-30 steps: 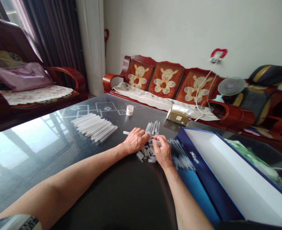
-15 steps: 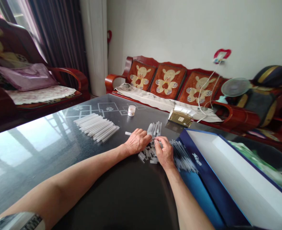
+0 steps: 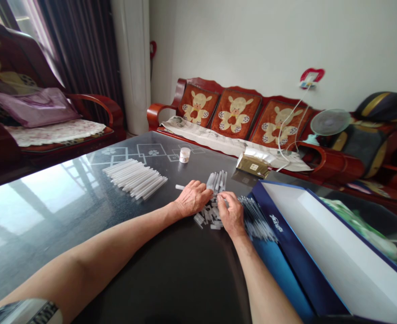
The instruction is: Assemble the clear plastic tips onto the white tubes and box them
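Short, frosted plastic tubes [image 3: 209, 217] lie in a loose jumble on the dark glass tabletop [image 3: 50, 211], directly under both hands, with a tighter bunch [image 3: 216, 181] fanned just beyond them. The left hand [image 3: 193, 198] is palm down, fingers gently curved toward the right hand, its fingertips at the bunch. The right hand [image 3: 231, 213] is bent inward, its fingertips [image 3: 220, 197] drawn close together among the tubes (whether either hand has hold of one, I cannot tell). A single loose tube [image 3: 180, 186] pokes out past the left hand's far side.

To the left, a neat row of longer white tubes [image 3: 134, 178] lies side by side on the glass. Farther off stand a small white jar [image 3: 185, 155] and a crinkled foil packet [image 3: 254, 164]. Right of the hands, a sheaf of thin clear tubes [image 3: 257, 220] leans against a glossy blue box [image 3: 294, 243] with a white interior. Beyond the table sits a red wooden sofa [image 3: 235, 114] with patterned cushions.

Compared with half a second earlier, both hands sit almost exactly where they were.
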The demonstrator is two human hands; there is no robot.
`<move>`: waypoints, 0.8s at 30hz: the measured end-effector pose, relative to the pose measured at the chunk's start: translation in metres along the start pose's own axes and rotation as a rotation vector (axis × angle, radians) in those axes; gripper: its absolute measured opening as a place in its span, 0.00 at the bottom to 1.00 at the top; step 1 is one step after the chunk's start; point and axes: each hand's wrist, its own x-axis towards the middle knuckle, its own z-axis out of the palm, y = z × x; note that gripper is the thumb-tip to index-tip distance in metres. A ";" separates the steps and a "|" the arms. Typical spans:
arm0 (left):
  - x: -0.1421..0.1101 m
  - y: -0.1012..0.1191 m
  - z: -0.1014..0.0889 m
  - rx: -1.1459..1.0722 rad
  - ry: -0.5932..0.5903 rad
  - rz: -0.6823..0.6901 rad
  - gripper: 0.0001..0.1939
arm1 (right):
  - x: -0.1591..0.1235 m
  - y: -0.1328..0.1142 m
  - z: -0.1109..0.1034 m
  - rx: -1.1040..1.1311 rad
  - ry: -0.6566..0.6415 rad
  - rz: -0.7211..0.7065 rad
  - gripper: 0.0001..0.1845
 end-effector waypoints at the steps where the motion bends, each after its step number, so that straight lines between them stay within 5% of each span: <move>1: 0.000 0.000 0.000 0.001 0.000 -0.001 0.18 | 0.000 -0.001 0.000 0.014 0.002 -0.001 0.08; 24: 0.000 0.001 -0.001 -0.007 -0.030 -0.003 0.19 | 0.000 -0.004 -0.003 -0.023 0.018 0.074 0.11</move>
